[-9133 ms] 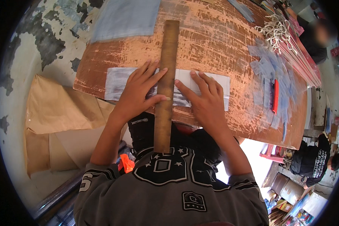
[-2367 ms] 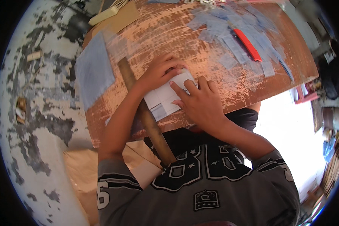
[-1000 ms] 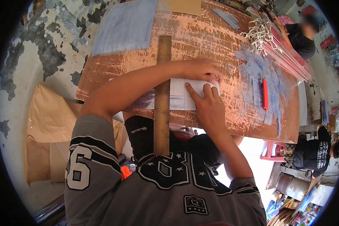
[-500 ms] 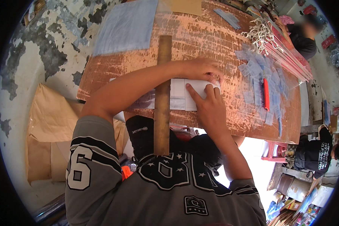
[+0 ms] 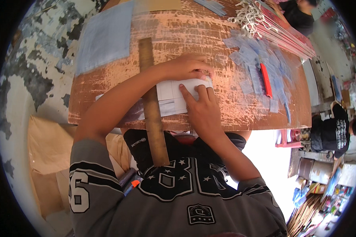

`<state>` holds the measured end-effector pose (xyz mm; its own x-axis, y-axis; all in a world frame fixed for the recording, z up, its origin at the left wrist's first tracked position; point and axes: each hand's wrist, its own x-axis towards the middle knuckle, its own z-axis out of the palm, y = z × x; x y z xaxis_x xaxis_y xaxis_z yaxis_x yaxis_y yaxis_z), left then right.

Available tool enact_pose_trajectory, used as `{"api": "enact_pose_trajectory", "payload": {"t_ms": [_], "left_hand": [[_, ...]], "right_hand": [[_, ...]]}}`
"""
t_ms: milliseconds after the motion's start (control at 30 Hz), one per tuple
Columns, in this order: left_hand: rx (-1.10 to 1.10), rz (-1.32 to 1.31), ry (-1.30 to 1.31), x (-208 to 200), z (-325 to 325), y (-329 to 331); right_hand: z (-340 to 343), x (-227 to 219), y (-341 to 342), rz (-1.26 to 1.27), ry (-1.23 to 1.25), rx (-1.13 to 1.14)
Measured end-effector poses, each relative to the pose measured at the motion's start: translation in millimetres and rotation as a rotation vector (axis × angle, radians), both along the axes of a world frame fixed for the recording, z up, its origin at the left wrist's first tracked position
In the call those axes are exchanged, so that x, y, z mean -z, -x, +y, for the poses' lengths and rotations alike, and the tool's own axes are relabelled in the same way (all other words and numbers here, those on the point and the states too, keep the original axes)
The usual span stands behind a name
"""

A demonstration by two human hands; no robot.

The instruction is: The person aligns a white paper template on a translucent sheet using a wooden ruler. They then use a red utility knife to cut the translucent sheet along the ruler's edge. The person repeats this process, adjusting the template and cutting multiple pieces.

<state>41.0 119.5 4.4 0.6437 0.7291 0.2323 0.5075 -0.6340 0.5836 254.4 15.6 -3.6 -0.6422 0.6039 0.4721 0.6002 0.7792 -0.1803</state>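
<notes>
Worn tabletop (image 5: pixel 209 35): our left hand (image 5: pixel 186 67) and right hand (image 5: pixel 201 110) press flat, ungripping, on white card (image 5: pixel 174 96); wooden ruler (image 5: pixel 150 102) left of both.

The tabletop (image 5: pixel 106 106) is rough wood, its reddish-brown finish scraped and worn to pale streaks. The long ruler (image 5: pixel 151 106) looks like matt, unvarnished wood. The folded sheet (image 5: pixel 174 96) is smooth white paper (matt, with faint printed lines). The blue sheet (image 5: pixel 105 37) and scattered blue scraps (image 5: pixel 251 55) look like thin, dull paper. The red knife (image 5: pixel 266 80) appears to be glossy plastic.
</notes>
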Motion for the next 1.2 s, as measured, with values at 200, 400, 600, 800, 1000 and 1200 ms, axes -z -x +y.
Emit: {"api": "enact_pose_trajectory", "payload": {"t_ms": [200,400,600,800,1000,1200], "left_hand": [[-0.025,0.046,0.022,-6.5,-3.4,-2.2],[-0.051,0.050,0.071,-10.3,-5.5,-3.2],[-0.092,0.114,0.047,-12.1,-7.4,-4.2],[-0.102,0.132,0.133,-18.5,-6.7,-4.1],[-0.099,0.132,0.083,-16.2,-8.0,-4.5],[-0.092,0.115,0.065,-13.5,-7.4,-3.8]], "right_hand": [[-5.3,0.7,-38.2,0.360,0.192,-0.014],[-12.2,0.7,-63.2,0.312,0.172,0.114],[-10.4,0.4,-58.0,0.224,0.192,0.176],[-10.3,4.5,-57.2,0.224,0.212,0.197],[-11.0,4.6,-57.4,0.223,0.218,0.204],[-11.0,3.9,-57.8,0.224,0.222,0.209]]}}
